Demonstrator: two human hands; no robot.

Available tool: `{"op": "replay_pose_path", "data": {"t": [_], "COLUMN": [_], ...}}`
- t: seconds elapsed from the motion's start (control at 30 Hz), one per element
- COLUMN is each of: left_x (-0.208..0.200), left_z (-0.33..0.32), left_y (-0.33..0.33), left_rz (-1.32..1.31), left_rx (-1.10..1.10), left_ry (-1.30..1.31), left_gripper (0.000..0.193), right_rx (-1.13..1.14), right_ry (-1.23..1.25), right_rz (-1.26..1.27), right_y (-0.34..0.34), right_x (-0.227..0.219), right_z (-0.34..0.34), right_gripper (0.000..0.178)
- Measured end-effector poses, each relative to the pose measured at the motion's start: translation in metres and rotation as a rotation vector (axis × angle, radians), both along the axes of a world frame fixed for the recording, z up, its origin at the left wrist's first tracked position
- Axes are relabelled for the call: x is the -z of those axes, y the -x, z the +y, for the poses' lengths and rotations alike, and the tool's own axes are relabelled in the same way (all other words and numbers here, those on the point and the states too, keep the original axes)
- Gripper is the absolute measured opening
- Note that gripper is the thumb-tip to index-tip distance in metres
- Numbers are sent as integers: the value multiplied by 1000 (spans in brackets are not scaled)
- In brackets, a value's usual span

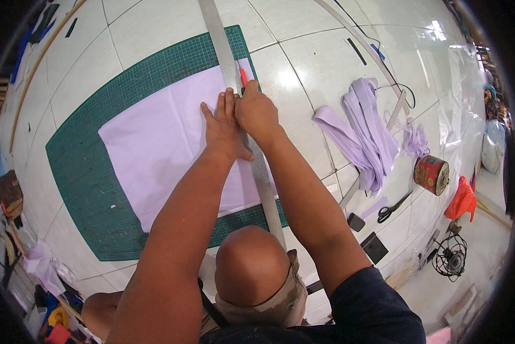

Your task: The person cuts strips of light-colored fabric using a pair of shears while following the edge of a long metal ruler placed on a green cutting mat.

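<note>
A lilac cloth (154,132) lies flat on a green gridded cutting mat (85,189) on the floor. Across the cloth's right side runs a long metal ruler (261,178), reaching past the mat at both ends. My left hand (226,129) rests spread over the ruler and the cloth beside it, fingers apart and pressing down. Just right of it, along the ruler's right edge, my right hand (258,112) is closed round a slim red-and-black tool (243,77) that looks like a cutter. The tool's lower part is hidden by my fingers.
To the right lie a bundle of lilac fabric strips (363,135), black scissors (394,207), a red tin can (432,175) and a red plastic bag (461,199). A black wire-caged fan (452,261) stands beyond them. My bent knee (251,266) is close to the mat's near edge.
</note>
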State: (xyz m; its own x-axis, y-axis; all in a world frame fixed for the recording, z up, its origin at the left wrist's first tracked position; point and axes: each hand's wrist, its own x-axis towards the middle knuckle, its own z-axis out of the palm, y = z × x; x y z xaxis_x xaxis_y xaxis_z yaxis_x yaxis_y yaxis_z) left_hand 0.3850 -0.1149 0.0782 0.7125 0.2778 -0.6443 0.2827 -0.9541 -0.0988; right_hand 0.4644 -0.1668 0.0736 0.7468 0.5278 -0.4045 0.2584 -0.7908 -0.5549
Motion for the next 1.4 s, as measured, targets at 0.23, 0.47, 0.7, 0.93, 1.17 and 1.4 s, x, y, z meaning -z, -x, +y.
{"op": "replay_pose_path", "data": {"t": [0.23,0.47,0.7,0.93,1.17,1.4], "left_x": [-1,-2,-5,-8,-6,-2], "left_z": [-2,-3,-5,-3,-4,-1], "left_y": [0,-3,-1,-5,-4,3], "left_rz": [-16,-48,-117,-57,-84,-122], "left_rx": [3,-1,-24,-50,-25,-33], "left_ry": [-4,0,23,52,44,50], "left_gripper": [151,150,152,152,151,152], "right_rx": [-46,-45,-82,61,-51,-11], "right_ry": [-7,24,229,392,259,91], "right_rz": [-25,76,210,467,265,58], "right_y": [-1,0,71,164,205,120], "right_x": [-1,1,-12,-17,-38,-42], "right_z": [1,-19,-118,-238,-301,-202], "right_gripper": [29,28,29,28,31,34]}}
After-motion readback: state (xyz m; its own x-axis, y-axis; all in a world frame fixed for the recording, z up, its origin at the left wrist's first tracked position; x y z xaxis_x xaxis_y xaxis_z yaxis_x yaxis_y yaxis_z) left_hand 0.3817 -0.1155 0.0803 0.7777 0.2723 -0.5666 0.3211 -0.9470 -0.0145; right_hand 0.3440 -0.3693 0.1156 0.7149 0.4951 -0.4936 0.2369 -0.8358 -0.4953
